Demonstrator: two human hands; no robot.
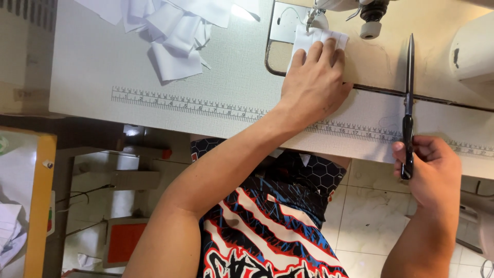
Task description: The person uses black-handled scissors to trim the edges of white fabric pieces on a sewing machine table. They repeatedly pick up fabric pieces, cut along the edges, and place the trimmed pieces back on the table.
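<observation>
My left hand lies flat on a small folded white fabric piece, pressing it down on the sewing machine bed just below the needle and presser foot. My right hand is at the table's near edge, closed around the black handle of a long pair of scissors. The closed blades point away from me and lie across the table and machine bed.
A pile of white fabric pieces lies at the table's far left. A printed ruler strip runs along the white table top. The sewing machine body stands at the right. Below are tiled floor and a yellow-framed stand.
</observation>
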